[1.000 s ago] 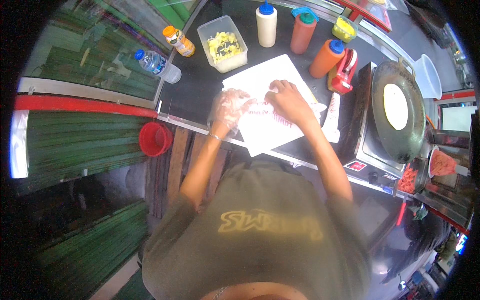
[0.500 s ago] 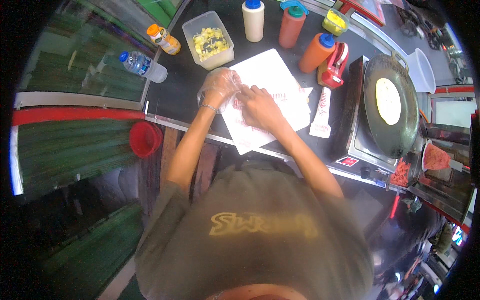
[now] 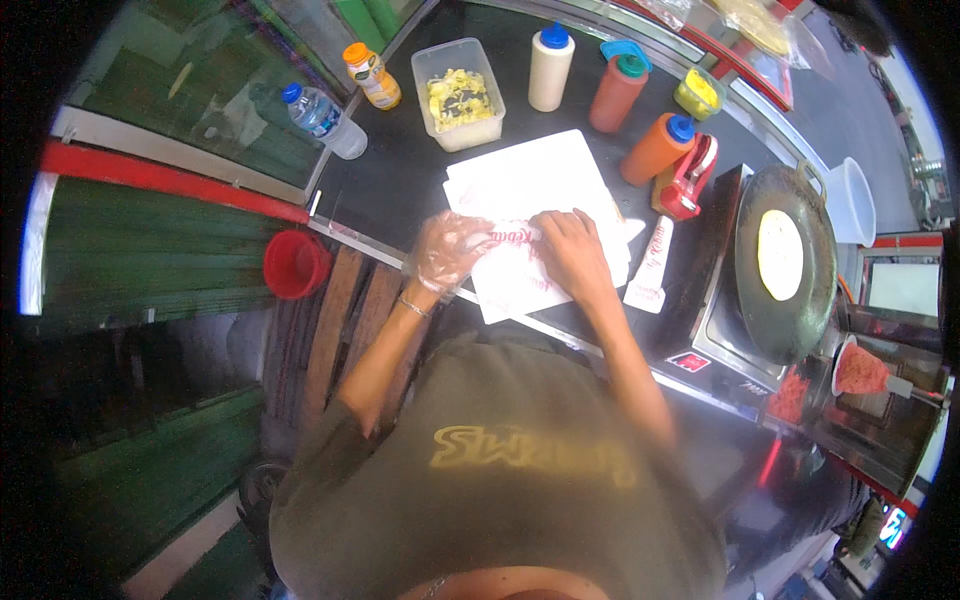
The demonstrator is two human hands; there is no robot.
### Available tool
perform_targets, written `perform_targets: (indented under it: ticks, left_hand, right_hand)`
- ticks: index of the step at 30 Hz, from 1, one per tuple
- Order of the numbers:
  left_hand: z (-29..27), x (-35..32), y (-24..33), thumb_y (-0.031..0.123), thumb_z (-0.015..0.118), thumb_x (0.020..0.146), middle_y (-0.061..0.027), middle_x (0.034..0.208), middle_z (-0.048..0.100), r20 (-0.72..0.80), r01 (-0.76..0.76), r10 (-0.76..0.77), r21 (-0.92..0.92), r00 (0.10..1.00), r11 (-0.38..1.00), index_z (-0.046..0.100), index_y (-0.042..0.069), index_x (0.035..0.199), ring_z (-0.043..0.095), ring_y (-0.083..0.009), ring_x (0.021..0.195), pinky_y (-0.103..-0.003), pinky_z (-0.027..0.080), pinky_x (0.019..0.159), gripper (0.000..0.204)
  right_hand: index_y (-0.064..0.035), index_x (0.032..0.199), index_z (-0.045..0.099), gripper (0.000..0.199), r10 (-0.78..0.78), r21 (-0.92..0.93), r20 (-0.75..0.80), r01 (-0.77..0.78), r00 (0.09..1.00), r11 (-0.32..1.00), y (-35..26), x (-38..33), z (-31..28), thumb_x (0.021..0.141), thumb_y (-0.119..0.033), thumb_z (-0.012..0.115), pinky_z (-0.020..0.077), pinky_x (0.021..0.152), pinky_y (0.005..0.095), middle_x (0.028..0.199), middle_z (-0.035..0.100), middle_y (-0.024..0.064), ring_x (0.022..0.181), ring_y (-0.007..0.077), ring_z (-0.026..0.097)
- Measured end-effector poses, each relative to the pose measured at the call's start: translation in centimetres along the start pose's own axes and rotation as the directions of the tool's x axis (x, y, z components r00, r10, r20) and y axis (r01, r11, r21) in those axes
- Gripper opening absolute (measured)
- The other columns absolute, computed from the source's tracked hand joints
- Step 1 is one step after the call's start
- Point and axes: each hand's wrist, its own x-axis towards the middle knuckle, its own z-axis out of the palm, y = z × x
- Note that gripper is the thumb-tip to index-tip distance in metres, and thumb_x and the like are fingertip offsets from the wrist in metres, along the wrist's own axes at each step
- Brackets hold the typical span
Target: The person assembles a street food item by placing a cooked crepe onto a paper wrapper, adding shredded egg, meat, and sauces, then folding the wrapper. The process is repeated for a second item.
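A printed white paper wrapper (image 3: 512, 238) lies between my hands on white sheets (image 3: 545, 165). My left hand (image 3: 450, 252), in a clear plastic glove, is closed on the wrapper's left end, fingers bent over it. At the other end my bare right hand (image 3: 575, 252) is closed too, its fingertips bent down on the paper. What lies inside the wrapper, if anything, is hidden. Just right of the sheets is a narrow white paper sleeve (image 3: 652, 265) with red print.
Behind the sheets stand a tub of chopped yellow-white food (image 3: 460, 100) and squeeze bottles, one white (image 3: 550, 75). A red stapler (image 3: 685, 180) lies beside an orange bottle (image 3: 655, 150). At right a flatbread (image 3: 779, 255) rests on a dark pan (image 3: 750, 290) over a stove.
My hands have moved apart and nearer to me on the sheets, the left one down along their left side. The whole view has shifted a little.
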Motion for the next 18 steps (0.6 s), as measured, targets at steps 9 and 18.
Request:
perform_targets:
  ticks: [9, 18]
  left_hand:
    - [-0.5, 6.6, 3.0, 0.031, 0.080, 0.101, -0.0108, 0.115, 0.084, 0.030, 0.033, -0.048, 0.379, 0.998, 0.925, 0.087, 0.010, 0.112, 0.075, -0.0329, 0.110, -0.046, 0.058, 0.103, 0.024]
    - [2.0, 7.7, 4.2, 0.036, 0.079, 0.100, -0.0064, 0.107, 0.083, -0.039, -0.145, 0.158, 0.233, 0.987, 0.962, 0.087, 0.014, 0.099, 0.074, -0.0302, 0.100, -0.048, 0.056, 0.095, 0.023]
  right_hand:
    - [-0.0062, 0.128, 0.080, 0.031, -0.033, -0.144, -0.222, 0.001, 0.975, 0.990, 4.6, 6.8, 1.2, 0.099, -0.008, 0.070, 0.0484, 0.122, 0.0560, 0.137, 0.075, 0.0203, 0.127, 0.0405, 0.070]
    - [-0.0049, 0.133, 0.079, 0.042, 0.074, 0.070, -0.201, -0.061, 0.977, 0.996, 3.8, 6.3, -1.1, 0.095, -0.023, 0.078, 0.0535, 0.110, 0.0529, 0.126, 0.077, 0.0223, 0.119, 0.0444, 0.071]
